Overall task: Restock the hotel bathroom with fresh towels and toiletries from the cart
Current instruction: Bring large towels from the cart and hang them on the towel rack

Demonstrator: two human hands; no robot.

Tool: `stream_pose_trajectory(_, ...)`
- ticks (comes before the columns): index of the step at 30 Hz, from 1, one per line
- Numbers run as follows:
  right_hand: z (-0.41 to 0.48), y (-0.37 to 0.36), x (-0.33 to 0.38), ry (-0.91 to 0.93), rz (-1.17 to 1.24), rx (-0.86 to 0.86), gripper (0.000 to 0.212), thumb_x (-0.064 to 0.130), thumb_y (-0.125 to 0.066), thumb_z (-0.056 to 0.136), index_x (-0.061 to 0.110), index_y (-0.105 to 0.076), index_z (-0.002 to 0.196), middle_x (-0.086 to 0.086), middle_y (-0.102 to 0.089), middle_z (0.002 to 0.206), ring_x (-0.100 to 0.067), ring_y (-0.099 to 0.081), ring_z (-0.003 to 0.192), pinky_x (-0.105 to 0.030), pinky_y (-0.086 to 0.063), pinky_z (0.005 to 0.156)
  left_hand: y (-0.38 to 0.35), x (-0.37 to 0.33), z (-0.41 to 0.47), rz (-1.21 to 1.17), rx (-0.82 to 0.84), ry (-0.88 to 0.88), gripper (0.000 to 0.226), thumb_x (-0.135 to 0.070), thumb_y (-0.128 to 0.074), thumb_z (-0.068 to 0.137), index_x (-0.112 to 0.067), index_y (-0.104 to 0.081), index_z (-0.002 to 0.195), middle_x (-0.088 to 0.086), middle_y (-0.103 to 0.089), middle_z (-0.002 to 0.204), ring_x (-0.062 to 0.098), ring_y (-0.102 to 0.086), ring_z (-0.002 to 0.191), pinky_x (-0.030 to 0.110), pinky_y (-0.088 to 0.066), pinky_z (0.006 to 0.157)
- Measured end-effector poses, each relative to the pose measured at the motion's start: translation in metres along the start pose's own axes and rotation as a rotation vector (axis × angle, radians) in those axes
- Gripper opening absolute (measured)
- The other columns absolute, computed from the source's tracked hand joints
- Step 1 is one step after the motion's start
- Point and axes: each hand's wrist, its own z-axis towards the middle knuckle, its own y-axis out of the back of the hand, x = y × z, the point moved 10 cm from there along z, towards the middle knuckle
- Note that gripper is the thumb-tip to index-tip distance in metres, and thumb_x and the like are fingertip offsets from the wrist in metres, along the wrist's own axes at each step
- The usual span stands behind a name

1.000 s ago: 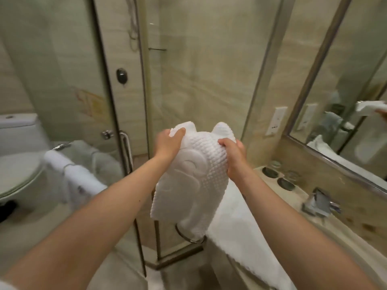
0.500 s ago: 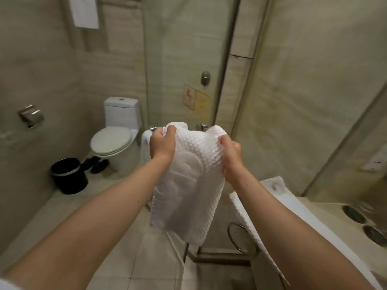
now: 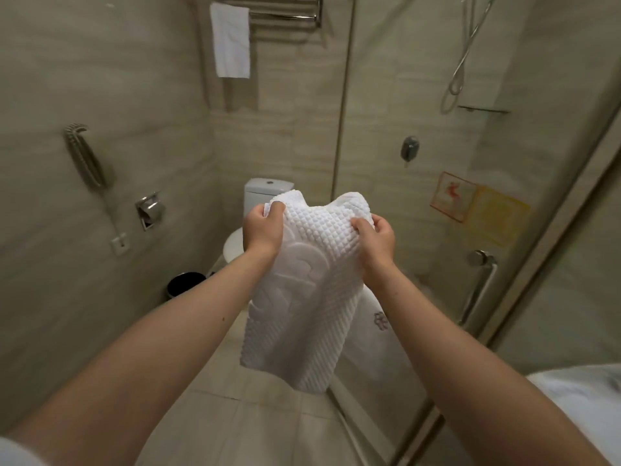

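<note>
A white waffle-textured bath mat with an embossed pattern hangs in front of me at chest height. My left hand grips its upper left corner and my right hand grips its upper right corner. The mat's top edge bunches between the two hands and its lower part drapes freely above the floor. Behind it, a second white towel with an embroidered flower hangs on the shower door handle, partly hidden by the mat.
A toilet stands straight ahead behind the mat, a black waste bin to its left. The glass shower door with its handle is on the right. A towel hangs from a high wall rack. White cloth lies at lower right.
My view has swung left from the vanity and mirror toward the toilet wall. Both hands kept their grip on the mat and carried it along.
</note>
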Motion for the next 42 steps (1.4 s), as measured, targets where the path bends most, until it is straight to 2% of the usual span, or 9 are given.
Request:
stream_pose_trajectory(7, 0.036, -0.089, -0.007, 0.015, -0.01, 0.028, 0.035, 0.018, -0.065, 0.087, 0.012, -0.058, 0.121, -0.004, -0.067, 0.107, -0.016, -0.064, 0.09, -0.027, -0.052, 0.07, 0.038, 0.002, 0.081, 0.019, -0.005, -0.027, 0.036, -0.02, -0.056, 0.088, -0.018, -0.032, 0.061, -0.004, -0.033, 0.06, 0.014, -0.03, 0.055, 0.031, -0.027, 0.052)
stream_pose_trajectory(10, 0.056, -0.121, -0.009, 0.019, -0.019, 0.053, 0.036, 0.02, -0.065, 0.088, 0.012, -0.057, 0.122, -0.005, -0.067, 0.11, -0.017, -0.064, 0.091, -0.026, -0.051, 0.068, 0.047, 0.007, 0.114, 0.004, -0.024, -0.031, 0.037, -0.018, -0.055, 0.091, -0.018, -0.033, 0.061, -0.005, -0.034, 0.06, 0.011, -0.031, 0.053, 0.021, -0.029, 0.044)
stream_pose_trajectory(12, 0.072, -0.142, -0.01, 0.024, -0.029, 0.069, 0.034, 0.019, -0.064, 0.088, 0.012, -0.057, 0.121, -0.005, -0.066, 0.109, -0.015, -0.064, 0.088, -0.024, -0.05, 0.065, 0.05, 0.013, 0.137, 0.005, -0.03, -0.028, 0.037, -0.018, -0.055, 0.091, -0.018, -0.033, 0.061, -0.005, -0.035, 0.06, 0.01, -0.032, 0.053, 0.018, -0.027, 0.04)
stream_pose_trajectory(15, 0.1, -0.172, -0.013, 0.03, -0.032, 0.088, 0.035, 0.019, -0.064, 0.088, 0.012, -0.056, 0.122, -0.004, -0.067, 0.108, -0.013, -0.064, 0.085, -0.023, -0.05, 0.063, 0.049, 0.022, 0.175, 0.008, -0.028, -0.014, 0.037, -0.018, -0.055, 0.091, -0.018, -0.031, 0.062, -0.004, -0.033, 0.061, 0.012, -0.031, 0.054, 0.023, -0.027, 0.044)
stream_pose_trajectory(21, 0.176, -0.239, -0.014, 0.029, -0.033, 0.141, 0.037, 0.01, -0.064, 0.081, 0.008, -0.057, 0.118, -0.002, -0.064, 0.091, -0.016, -0.062, 0.076, -0.027, -0.051, 0.062, 0.035, 0.028, 0.27, 0.032, -0.033, -0.01, 0.035, -0.016, -0.052, 0.092, -0.017, -0.032, 0.064, -0.003, -0.033, 0.062, 0.013, -0.029, 0.054, 0.015, -0.023, 0.034)
stream_pose_trajectory(28, 0.284, -0.316, 0.005, 0.066, -0.028, 0.174, 0.039, 0.007, -0.062, 0.08, 0.01, -0.056, 0.119, 0.0, -0.064, 0.088, -0.014, -0.061, 0.074, -0.027, -0.051, 0.063, 0.001, 0.013, 0.402, 0.068, -0.029, -0.046, 0.032, -0.015, -0.049, 0.091, -0.018, -0.032, 0.064, -0.003, -0.032, 0.061, 0.013, -0.029, 0.054, 0.019, -0.022, 0.036)
stream_pose_trajectory(31, 0.329, -0.344, 0.014, 0.101, -0.052, 0.176, 0.047, 0.009, -0.063, 0.08, 0.012, -0.053, 0.126, -0.001, -0.066, 0.1, -0.019, -0.065, 0.089, -0.035, -0.056, 0.077, -0.014, 0.007, 0.453, 0.076, -0.029, -0.068, 0.033, -0.014, -0.048, 0.091, -0.019, -0.032, 0.062, -0.003, -0.032, 0.06, 0.013, -0.028, 0.053, 0.021, -0.022, 0.038)
stream_pose_trajectory(34, 0.369, -0.371, 0.023, 0.127, -0.085, 0.175, 0.053, 0.01, -0.064, 0.079, 0.014, -0.05, 0.13, -0.001, -0.064, 0.106, -0.023, -0.065, 0.099, -0.041, -0.056, 0.088, -0.026, 0.001, 0.499, 0.106, -0.023, -0.075, 0.029, -0.016, -0.047, 0.091, -0.018, -0.034, 0.065, -0.003, -0.033, 0.061, 0.013, -0.029, 0.054, 0.029, -0.025, 0.048)
stream_pose_trajectory(42, 0.468, -0.436, 0.039, 0.178, -0.097, 0.097, 0.046, 0.011, -0.066, 0.081, 0.012, -0.043, 0.121, 0.002, -0.054, 0.099, -0.012, -0.057, 0.082, -0.03, -0.052, 0.072, -0.062, -0.002, 0.626, 0.049, 0.018, -0.09, 0.027, -0.017, -0.045, 0.091, -0.019, -0.036, 0.065, -0.003, -0.038, 0.061, 0.014, -0.034, 0.054, 0.029, -0.028, 0.049)
